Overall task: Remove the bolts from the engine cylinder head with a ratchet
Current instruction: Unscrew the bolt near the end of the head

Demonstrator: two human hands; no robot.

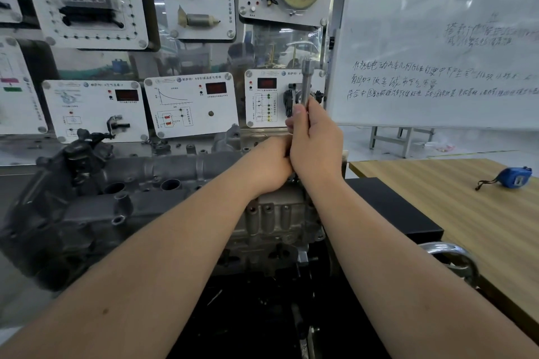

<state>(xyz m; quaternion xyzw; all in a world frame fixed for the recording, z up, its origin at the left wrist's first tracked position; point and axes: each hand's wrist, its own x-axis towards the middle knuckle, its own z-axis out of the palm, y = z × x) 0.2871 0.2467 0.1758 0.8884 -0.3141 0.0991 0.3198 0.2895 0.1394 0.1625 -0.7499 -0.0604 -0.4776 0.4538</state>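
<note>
The dark grey engine cylinder head (140, 181) lies across the middle of the view on a stand. My right hand (316, 140) is shut around the silver ratchet handle (306, 81), which stands upright above the head's right end. My left hand (272, 166) is closed just below and left of it, pressed against the right hand over the tool's lower end. The ratchet's head and the bolt under it are hidden by both hands. Several bolt holes and bosses show along the head's top edge.
A wooden table (437, 183) stands at the right with a blue tape measure (514, 177) on it. A black box (390, 207) sits beside the engine. Training panels (189, 105) line the wall behind, and a whiteboard (437, 38) stands at right. A chrome handle (455, 256) juts out at lower right.
</note>
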